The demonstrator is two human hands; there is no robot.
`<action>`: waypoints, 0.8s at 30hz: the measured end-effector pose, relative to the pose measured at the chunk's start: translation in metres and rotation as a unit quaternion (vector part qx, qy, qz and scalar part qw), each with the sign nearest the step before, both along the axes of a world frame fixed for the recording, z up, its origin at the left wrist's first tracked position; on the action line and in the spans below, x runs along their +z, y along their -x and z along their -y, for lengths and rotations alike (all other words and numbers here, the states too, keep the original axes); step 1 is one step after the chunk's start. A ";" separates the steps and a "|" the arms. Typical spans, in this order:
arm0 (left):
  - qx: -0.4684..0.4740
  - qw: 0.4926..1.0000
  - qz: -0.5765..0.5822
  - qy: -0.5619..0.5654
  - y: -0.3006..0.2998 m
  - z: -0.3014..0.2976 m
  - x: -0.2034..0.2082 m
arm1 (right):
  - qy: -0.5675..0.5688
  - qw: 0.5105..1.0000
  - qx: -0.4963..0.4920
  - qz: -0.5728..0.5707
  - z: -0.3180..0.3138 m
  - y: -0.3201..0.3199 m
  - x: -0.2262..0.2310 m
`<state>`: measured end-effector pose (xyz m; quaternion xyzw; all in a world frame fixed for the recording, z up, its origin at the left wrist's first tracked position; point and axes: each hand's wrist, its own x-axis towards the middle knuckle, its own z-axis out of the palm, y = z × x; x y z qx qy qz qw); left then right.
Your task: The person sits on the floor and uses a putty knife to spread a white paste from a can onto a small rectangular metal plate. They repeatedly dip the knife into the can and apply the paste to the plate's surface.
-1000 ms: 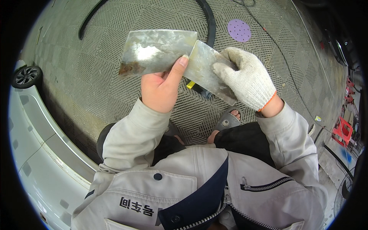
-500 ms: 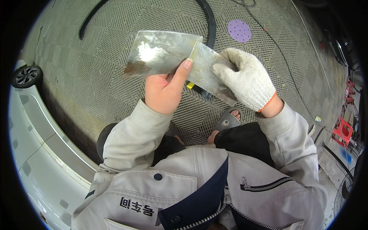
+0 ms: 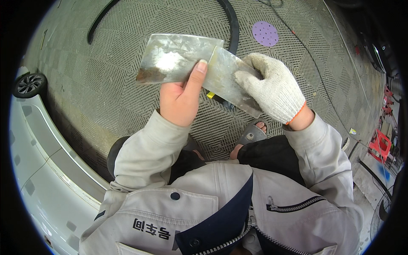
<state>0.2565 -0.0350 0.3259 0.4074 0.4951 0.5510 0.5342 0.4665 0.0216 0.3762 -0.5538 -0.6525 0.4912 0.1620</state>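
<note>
Two thin metal scraper plates, worn and smeared, held up over the near middle of the floor. Item one, left scraper plate (image 3: 157, 61): roughly rectangular, rust-brown at its near left corner; carried by the bare left hand (image 3: 180, 102), clamped on it with the thumb laid on the upper face near the right end and the fingers mostly hidden beneath, presumably so that the plate lies flat and most of its face is left uncovered. Item two, right scraper plate (image 3: 229, 76): slanted down toward the near right, its left edge lapping over the right end of the first; the right hand (image 3: 274, 87), in a white knitted glove with an orange cuff edge, is clamped on its right part, the glove probably serving to guard against the thin edges. The overlap seems to let one plate's edge bear on the other's face; whether they press firmly cannot be told. Below and between the hands, a yellow-and-black object (image 3: 211, 94), partly covered. Surroundings: ribbed grey floor tiles (image 3: 127, 114); a purple perforated sanding disc (image 3: 265, 34) lying flat, far right of the plates; a curved black strip (image 3: 231, 21) beyond them; a light-coloured car (image 3: 32, 153) along the left.
</note>
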 end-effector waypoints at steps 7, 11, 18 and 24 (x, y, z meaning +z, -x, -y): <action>-0.008 1.000 0.011 0.008 -0.004 0.001 0.000 | 0.011 1.000 -0.005 -0.004 0.001 0.000 0.001; -0.011 1.000 -0.019 0.015 0.001 -0.001 0.002 | 0.014 1.000 -0.007 -0.004 0.000 0.001 0.002; -0.017 1.000 0.001 0.005 -0.002 0.001 0.001 | 0.007 1.000 -0.004 0.002 0.001 0.001 0.003; -0.008 1.000 -0.007 -0.008 0.002 -0.002 0.001 | 0.015 1.000 -0.002 0.014 -0.001 0.001 0.004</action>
